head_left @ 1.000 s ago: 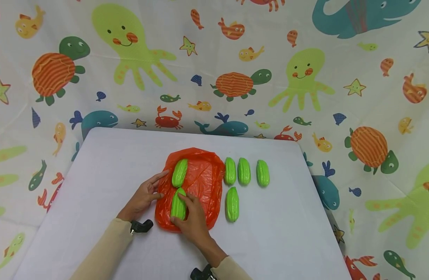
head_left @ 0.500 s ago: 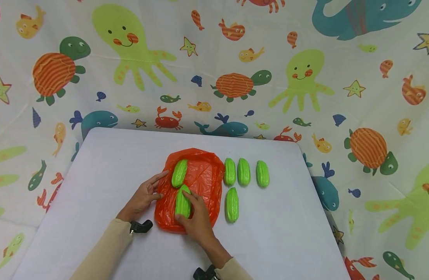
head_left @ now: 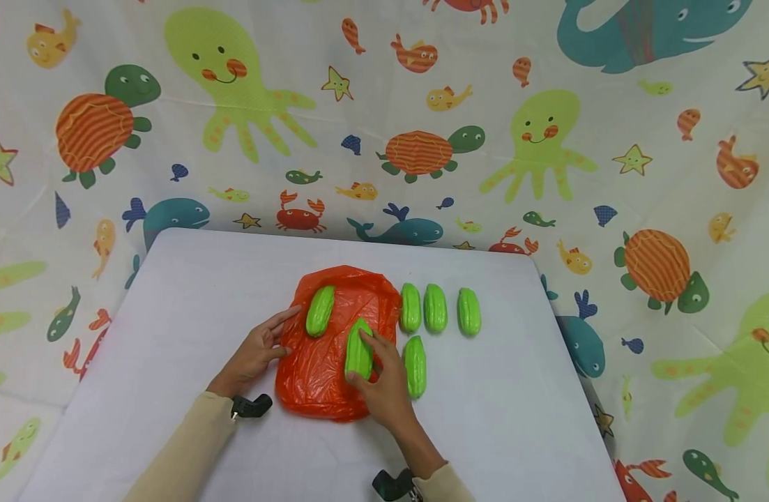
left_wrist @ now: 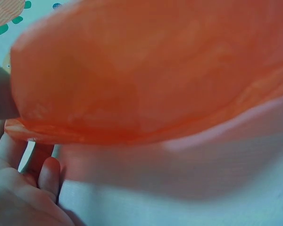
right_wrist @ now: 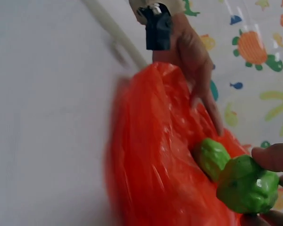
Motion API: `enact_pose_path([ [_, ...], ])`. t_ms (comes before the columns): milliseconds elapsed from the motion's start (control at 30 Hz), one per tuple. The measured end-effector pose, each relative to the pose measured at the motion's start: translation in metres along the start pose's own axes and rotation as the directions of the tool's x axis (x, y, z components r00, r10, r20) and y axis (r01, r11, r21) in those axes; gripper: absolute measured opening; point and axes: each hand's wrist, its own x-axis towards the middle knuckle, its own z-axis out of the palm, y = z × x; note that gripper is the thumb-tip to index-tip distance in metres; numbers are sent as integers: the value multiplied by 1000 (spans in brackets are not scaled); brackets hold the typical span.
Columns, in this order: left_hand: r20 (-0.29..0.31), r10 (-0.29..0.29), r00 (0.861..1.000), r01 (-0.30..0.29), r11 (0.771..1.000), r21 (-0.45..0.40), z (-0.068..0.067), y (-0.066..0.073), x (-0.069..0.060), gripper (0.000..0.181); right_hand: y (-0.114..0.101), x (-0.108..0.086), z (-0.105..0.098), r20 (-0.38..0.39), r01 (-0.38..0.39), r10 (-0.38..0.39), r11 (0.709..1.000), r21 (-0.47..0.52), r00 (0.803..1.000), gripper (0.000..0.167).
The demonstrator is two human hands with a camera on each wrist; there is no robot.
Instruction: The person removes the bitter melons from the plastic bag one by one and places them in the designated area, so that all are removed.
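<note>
My right hand [head_left: 387, 383] pinches a green ridged cucumber [head_left: 359, 348] between thumb and fingers, over the right half of a red plastic bag [head_left: 321, 376]. In the right wrist view the held cucumber [right_wrist: 247, 186] shows end-on, with fingertips [right_wrist: 276, 157] around it. Another cucumber [head_left: 320, 312] lies on the left part of the bag. At the bag's left edge my left hand [head_left: 255, 355] grips the plastic; the left wrist view shows its fingers [left_wrist: 12, 153] under the bag's rim. Whether the held cucumber touches the bag cannot be told.
Several similar cucumbers lie right of the bag on the white tabletop: a row of three, one of them a far-right cucumber [head_left: 468, 312], and a nearer cucumber [head_left: 415, 367]. A sea-animal print cloth [head_left: 359, 104] hangs behind the white table [head_left: 516, 418].
My right hand has moved to the right with the cucumber, from below the other cucumber to the bag's right half. The left hand stays at the bag's left edge.
</note>
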Motion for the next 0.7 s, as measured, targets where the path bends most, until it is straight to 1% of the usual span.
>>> enact_pose_path([
  [133, 9, 13, 1000, -13, 1000, -7, -1, -1, 0, 85, 4, 0, -14, -19, -15, 14, 1000, -3, 1000, 77],
  [367, 14, 20, 1000, -20, 1000, 2, 0, -1, 0, 85, 11, 0, -36, -67, -1, 4, 999, 47, 998, 79],
  [533, 6, 17, 1000, -17, 1000, 7, 0, -1, 0, 83, 15, 1, -51, -105, -22, 23, 1000, 12, 994, 80],
  [700, 3, 14, 1000, -14, 1000, 5, 0, -2, 0, 83, 20, 0, -67, -143, -28, 25, 1000, -13, 989, 78],
])
